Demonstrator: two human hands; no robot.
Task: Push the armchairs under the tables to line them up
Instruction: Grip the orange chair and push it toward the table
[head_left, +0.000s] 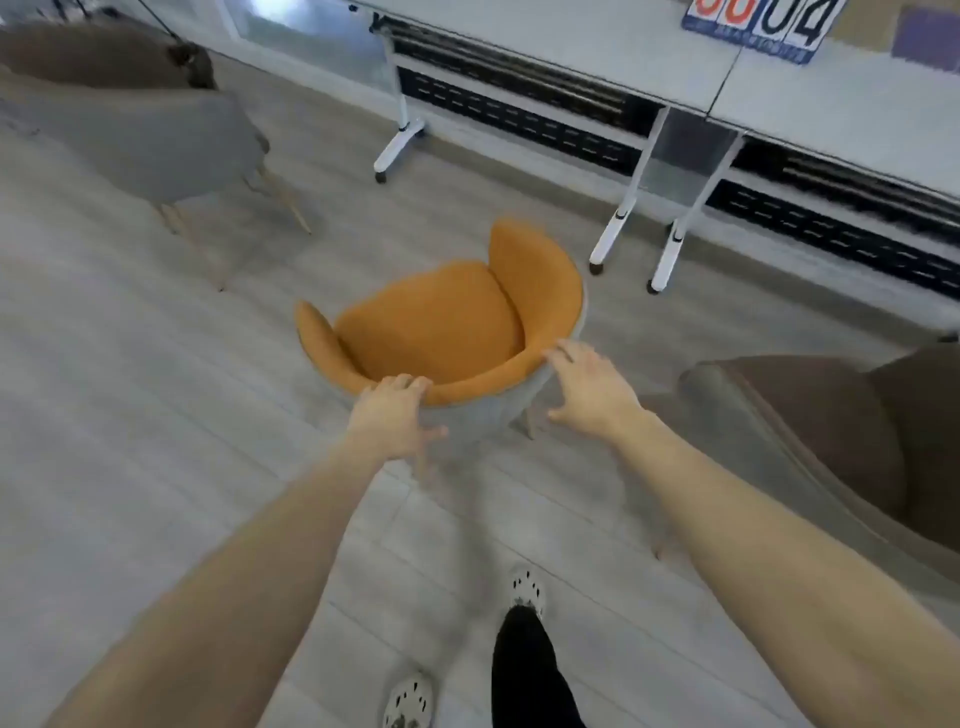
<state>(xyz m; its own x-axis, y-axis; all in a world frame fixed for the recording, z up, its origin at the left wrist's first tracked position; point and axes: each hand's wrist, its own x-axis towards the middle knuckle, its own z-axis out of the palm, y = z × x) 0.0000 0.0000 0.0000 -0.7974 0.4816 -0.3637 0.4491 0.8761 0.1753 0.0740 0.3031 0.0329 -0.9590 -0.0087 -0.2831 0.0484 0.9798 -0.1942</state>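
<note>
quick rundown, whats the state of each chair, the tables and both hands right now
orange armchair: upright on the floor, out from the tables, seat empty
left hand: fingers over the back rim of the orange armchair
right hand: fingers spread, at the back rim; contact unclear
grey armchair: upright, left, away from the tables
brown armchair: right, partly out of frame
white tables: side by side, nothing beneath

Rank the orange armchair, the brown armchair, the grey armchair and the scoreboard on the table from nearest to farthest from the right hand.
From the right hand:
1. Orange armchair, its back rim under the fingers.
2. Brown armchair, just to the right.
3. Grey armchair, far left across the floor.
4. Scoreboard, on the table at the top right.
</note>
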